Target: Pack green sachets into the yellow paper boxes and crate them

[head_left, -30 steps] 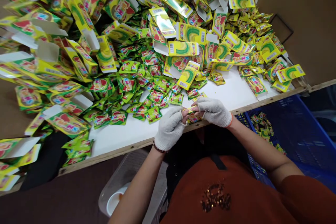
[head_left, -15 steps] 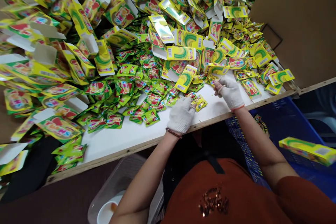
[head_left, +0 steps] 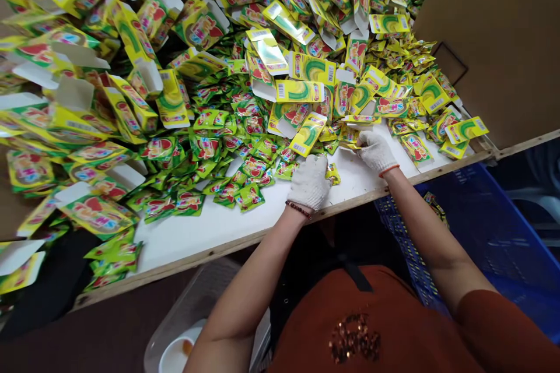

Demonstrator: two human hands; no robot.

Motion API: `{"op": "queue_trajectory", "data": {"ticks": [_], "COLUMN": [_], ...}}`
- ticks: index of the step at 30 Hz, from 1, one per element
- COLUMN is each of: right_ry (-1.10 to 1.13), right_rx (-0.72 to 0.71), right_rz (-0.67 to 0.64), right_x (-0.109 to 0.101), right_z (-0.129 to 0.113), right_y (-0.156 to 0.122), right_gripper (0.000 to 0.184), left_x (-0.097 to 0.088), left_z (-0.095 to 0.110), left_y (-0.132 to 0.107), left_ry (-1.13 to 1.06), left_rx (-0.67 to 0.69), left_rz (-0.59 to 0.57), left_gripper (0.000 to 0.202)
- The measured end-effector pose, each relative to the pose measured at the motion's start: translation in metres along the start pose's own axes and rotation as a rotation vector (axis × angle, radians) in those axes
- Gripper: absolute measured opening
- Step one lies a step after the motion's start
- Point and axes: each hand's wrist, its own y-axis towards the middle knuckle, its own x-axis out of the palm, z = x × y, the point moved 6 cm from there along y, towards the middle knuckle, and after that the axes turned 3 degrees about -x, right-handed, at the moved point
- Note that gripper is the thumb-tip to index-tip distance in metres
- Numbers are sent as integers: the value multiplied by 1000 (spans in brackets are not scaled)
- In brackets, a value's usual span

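My left hand [head_left: 310, 182], in a white knitted glove, is curled with its knuckles up at the table's front. A small yellow sachet [head_left: 333, 173] shows at its thumb side, partly covered by the hand; the fingertips are hidden. To the right, my gloved right hand [head_left: 377, 152] pinches another yellow sachet [head_left: 350, 145] between thumb and fingers, just above the white tabletop [head_left: 356, 172]. Green sachets [head_left: 258, 167] lie in a heap left of my left hand. Behind the hands lies a flattish yellow box [head_left: 308, 133] printed with a green swirl.
Many open yellow cartons [head_left: 201, 23] are piled across the back and left. Yellow sachets [head_left: 400, 55] form a heap at the back right, beside a brown cardboard panel [head_left: 494, 41]. A blue crate [head_left: 481, 215] stands below the table's wooden edge; a clear tub [head_left: 192, 303] is below left.
A yellow box seen in mid-air over the blue crate is out of sight. My left hand has shifted slightly right, over the yellow sachet; my right hand has moved slightly left with its sachet.
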Motion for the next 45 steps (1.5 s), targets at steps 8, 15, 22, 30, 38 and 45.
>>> {"op": "queue_trajectory", "data": {"ticks": [8, 15, 22, 30, 38, 45], "right_ry": [45, -147, -265, 199, 906, 764], "right_rx": [-67, -188, -126, -25, 188, 135], "right_rz": [350, -236, -370, -302, -180, -100], "right_x": [-28, 36, 42, 28, 29, 38], "right_z": [-11, -72, -73, -44, -61, -71], "right_y": [-31, -48, -58, -58, -72, -76], "right_gripper": [25, 32, 38, 11, 47, 47], "left_x": [-3, -6, -4, 0, 22, 24], "left_z": [-42, -45, -32, -66, -47, -31], "left_y": [-14, 8, 32, -4, -33, -40], "left_ry": [-139, 41, 78, -710, -1578, -1714], "left_rx": [-49, 9, 110, -153, -315, -248], "left_rz": [136, 147, 42, 99, 54, 20], "left_gripper": [14, 22, 24, 20, 44, 43]}}
